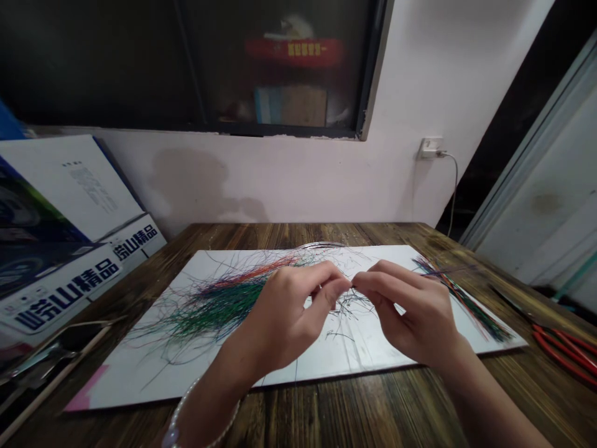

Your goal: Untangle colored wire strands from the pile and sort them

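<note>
My left hand [303,305], with a beaded bracelet at the wrist, is pinched closed over the middle of a white board [321,364]. Just to its right, my right hand [408,305] is pinched too, and the fingertips of both nearly meet. A tiny dark bit shows between them, too small to name. Left of my hands lies a loose heap of thin green, purple and orange wires [224,305]. Short dark wire pieces [345,308] are scattered on the board between and behind my hands. A neater wire bundle [476,305] rests at the board's right side.
Red-handled scissors [559,345] lie on the wooden table [373,410] at the right. Printed boxes [79,267] stand at the left, near a metal tool [46,364]. Behind the table is a wall with a window and a plugged socket [431,148].
</note>
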Available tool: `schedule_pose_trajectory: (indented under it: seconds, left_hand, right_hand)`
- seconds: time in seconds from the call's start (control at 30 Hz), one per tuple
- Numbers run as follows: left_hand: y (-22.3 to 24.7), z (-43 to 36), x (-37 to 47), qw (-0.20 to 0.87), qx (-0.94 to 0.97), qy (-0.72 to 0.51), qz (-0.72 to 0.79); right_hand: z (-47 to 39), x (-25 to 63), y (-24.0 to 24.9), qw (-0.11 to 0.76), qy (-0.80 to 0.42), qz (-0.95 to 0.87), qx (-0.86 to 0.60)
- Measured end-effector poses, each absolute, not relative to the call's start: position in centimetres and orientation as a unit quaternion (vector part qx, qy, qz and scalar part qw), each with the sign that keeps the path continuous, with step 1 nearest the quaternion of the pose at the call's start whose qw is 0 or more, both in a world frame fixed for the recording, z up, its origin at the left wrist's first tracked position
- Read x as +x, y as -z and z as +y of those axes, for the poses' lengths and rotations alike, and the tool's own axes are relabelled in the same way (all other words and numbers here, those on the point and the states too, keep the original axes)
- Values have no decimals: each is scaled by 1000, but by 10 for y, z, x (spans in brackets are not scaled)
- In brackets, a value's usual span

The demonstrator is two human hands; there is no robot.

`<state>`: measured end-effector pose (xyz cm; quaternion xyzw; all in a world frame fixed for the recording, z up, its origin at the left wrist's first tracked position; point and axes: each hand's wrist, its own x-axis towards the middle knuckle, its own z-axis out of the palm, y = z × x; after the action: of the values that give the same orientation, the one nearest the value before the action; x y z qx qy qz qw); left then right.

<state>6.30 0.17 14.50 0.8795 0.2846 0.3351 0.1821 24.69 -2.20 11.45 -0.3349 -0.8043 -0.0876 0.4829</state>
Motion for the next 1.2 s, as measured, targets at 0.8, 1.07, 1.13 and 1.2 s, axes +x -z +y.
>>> schedule_pose_trajectory:
  seconds: [0.8, 1.07, 1.13, 1.2]
  left_hand:
    - [-140, -3, 61, -145, 908, -333, 211]
    - [-138, 0, 63, -91, 895, -368, 235]
    - [-139, 0, 62, -38, 899, -353, 256]
    - [-142, -1, 61, -2, 906, -334, 260]
  right_hand:
    - [-30, 240, -118, 518, -44, -790, -326]
    - [-31, 243, -120, 517, -23, -785, -341]
    - [-29, 244, -119, 511, 11, -793, -333]
    - [-28, 244, -118, 509, 28, -797, -324]
